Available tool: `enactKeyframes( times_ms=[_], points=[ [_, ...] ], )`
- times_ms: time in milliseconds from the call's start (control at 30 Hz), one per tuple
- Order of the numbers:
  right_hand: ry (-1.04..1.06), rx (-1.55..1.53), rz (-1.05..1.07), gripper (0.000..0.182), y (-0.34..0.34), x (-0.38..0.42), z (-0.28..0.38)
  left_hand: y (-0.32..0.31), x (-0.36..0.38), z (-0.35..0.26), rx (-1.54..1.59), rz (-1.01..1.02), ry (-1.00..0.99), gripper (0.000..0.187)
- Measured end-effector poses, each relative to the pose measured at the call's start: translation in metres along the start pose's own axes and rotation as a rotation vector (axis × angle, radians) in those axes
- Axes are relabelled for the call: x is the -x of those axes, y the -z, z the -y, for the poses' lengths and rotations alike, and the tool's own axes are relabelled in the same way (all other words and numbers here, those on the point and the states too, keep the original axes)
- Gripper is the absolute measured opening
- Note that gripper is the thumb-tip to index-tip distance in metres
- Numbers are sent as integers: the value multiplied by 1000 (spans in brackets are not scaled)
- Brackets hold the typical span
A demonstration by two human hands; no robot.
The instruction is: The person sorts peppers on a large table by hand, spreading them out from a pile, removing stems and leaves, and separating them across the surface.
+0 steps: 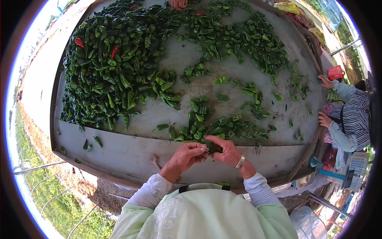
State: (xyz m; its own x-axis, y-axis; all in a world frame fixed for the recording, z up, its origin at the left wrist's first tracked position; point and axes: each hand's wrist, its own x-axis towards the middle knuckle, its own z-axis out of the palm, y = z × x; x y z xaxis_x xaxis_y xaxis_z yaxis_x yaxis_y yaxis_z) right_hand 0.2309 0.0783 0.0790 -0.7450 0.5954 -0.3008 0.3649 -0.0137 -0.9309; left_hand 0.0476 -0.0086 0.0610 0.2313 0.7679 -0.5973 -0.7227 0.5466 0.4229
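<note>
My right hand (227, 153), with a metal band at the wrist, is closed around a dark green pepper (215, 147) near the front edge of the table. Close beside it, my left hand (188, 154) has thumb and fingers pinched together at the pepper's left end. Whatever sits in that pinch is too small to make out. Just beyond both hands lies a loose group of green peppers (195, 129) on the grey metal tabletop (238, 157).
A large heap of green peppers (115, 75), with a few red peppers (115, 51) in it, covers the left side. More peppers (254, 40) lie scattered at the far right. Another person's hand (178, 4) shows at the far edge; a person in a striped garment (360, 115) stands at the right.
</note>
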Motion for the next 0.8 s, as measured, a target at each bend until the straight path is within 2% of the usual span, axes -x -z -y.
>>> enactKeyframes(
  times_ms=[33,133,200,333,400,467,533,567,633,700,733,767,800],
  points=[
    [-1,10,-20,52,-1,0,1,-5,6,-1,12,47,63,18],
    [116,45,72,47,-6,-2,2,-2,8,4,2,82,74,17],
    [132,329,132,39,-4,0,5,0,7,4,16,114,73,17],
    [173,395,77,32,-12,1,1,-3,23,1,-19,131,95,16],
    [181,535,-148,24,-7,0,-21,-7,36,-6,15,160,96,15],
    [125,520,-310,26,16,2,-53,-10,59,-17,63,298,-14,12],
    [-20,200,-575,24,44,7,-71,13,92,-31,100,228,-169,12],
    [-290,-397,-628,19,64,11,-69,34,111,-39,82,133,-267,12],
    [-208,-938,-777,21,89,16,-72,89,164,-45,65,-116,-455,14],
    [-232,-978,-905,29,100,12,-83,152,233,-35,134,-463,-685,18],
    [-250,-979,-903,29,94,7,-80,195,275,-23,193,-561,-766,19],
    [-254,-786,-899,33,82,-1,-70,233,315,-10,250,-658,-850,21],
    [-253,-594,-891,37,66,-9,-62,263,351,5,256,-911,-823,30]
  ],
)
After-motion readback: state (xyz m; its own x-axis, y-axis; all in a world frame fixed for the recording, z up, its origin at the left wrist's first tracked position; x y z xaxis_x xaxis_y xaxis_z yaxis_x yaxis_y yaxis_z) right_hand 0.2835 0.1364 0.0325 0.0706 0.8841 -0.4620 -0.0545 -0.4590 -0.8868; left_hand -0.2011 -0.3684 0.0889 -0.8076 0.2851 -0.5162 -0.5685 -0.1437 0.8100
